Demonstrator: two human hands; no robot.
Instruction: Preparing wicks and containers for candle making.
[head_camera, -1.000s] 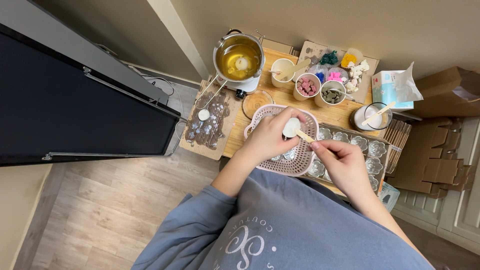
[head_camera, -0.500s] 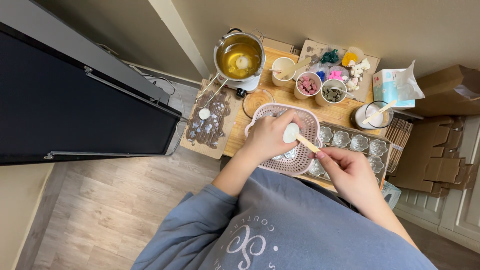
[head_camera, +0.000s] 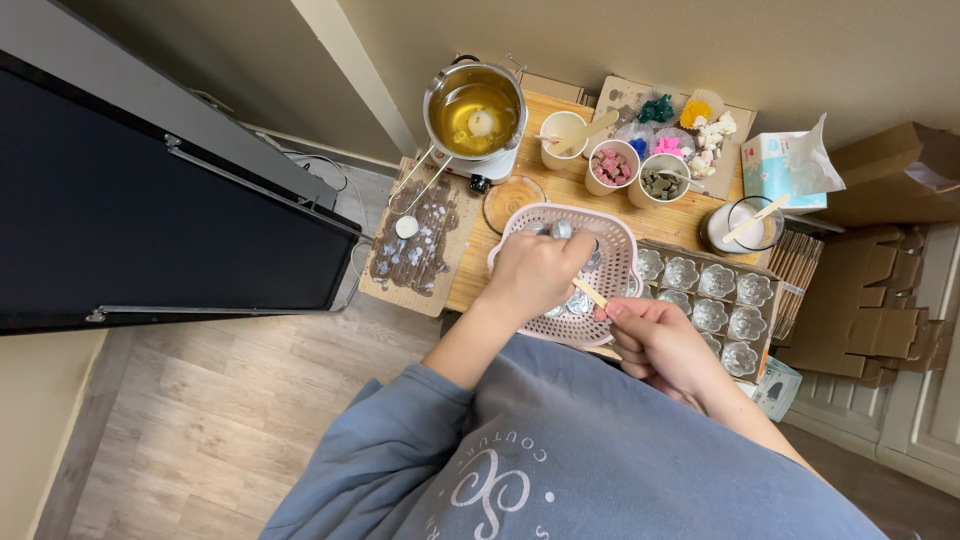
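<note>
Left hand (head_camera: 535, 275) hangs over the pink basket (head_camera: 615, 290) at the table's near edge, fingers curled shut; prob. gripping sth small, but the view hides it. Right hand (head_camera: 655, 340) pinches the near end of a wooden stick (head_camera: 590, 293) betw. thumb and fingertips. Stick's long axis runs diagonally, far end pointing up-left under the left hand. Box of clear molds (head_camera: 715, 310) sits just right of the basket. Pot of melted wax (head_camera: 476, 108) at the far-left corner, cups (head_camera: 612, 168) beside it.
</note>
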